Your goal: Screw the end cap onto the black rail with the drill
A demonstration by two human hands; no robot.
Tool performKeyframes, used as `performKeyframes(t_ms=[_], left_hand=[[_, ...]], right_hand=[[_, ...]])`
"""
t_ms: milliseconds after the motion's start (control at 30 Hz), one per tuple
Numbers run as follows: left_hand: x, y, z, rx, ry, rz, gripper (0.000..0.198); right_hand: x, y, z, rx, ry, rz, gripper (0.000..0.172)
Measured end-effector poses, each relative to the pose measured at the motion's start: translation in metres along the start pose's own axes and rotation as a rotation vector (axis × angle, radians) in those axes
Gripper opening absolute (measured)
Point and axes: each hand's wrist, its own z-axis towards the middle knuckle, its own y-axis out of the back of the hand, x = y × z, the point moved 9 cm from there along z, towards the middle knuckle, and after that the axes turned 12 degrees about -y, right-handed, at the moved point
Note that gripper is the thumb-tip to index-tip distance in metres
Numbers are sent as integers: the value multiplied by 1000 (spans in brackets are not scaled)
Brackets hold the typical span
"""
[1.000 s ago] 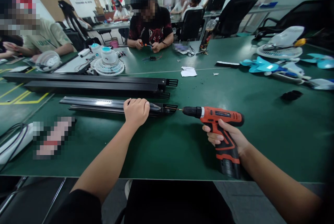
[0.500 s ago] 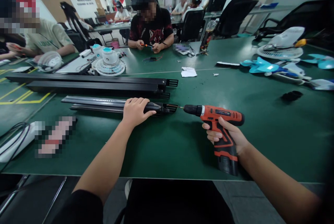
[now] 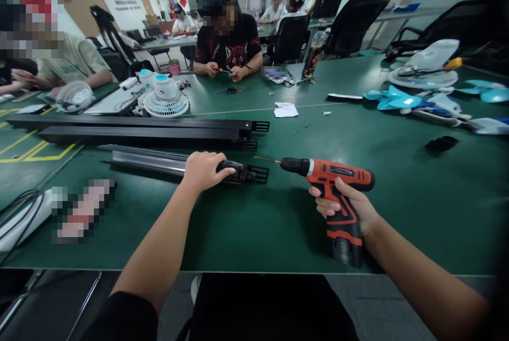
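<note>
My left hand (image 3: 203, 170) is wrapped over a long black profile (image 3: 153, 165) near its right end, where a slotted black end piece (image 3: 256, 174) sticks out. The profile lies on the green table, tilted so that a shiny channel faces up. In my right hand (image 3: 350, 203) is a red and black cordless drill (image 3: 338, 174), gripped by its handle and aimed left. Its thin bit (image 3: 267, 159) reaches to just above and behind the end piece, apart from it as far as I can see.
Behind the profile lie more long black profiles (image 3: 139, 133). A white fan (image 3: 165, 99) and a paper scrap (image 3: 285, 110) are farther back. Blue fan blades (image 3: 393, 98) and black round parts (image 3: 441, 143) lie right. A co-worker (image 3: 228, 38) sits opposite, holding a screwdriver.
My left hand has rolled the profile, and its right end has come slightly nearer to me. The bit is now clear of the end piece; the drill has barely moved.
</note>
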Motion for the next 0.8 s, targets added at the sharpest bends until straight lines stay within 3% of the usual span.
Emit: performKeyframes(t_ms=[333,700,800], left_hand=[[1,-9,10,136,35,-73,59],[10,-13,15,113,109,-140,57],[9,-14,15,93,102,-216,46]], right_hand=[[-3,14,2,-59,-20,19,38],[-4,13,4,-49,-38,-1,37],[-4,13,4,-56,-42,2,37]])
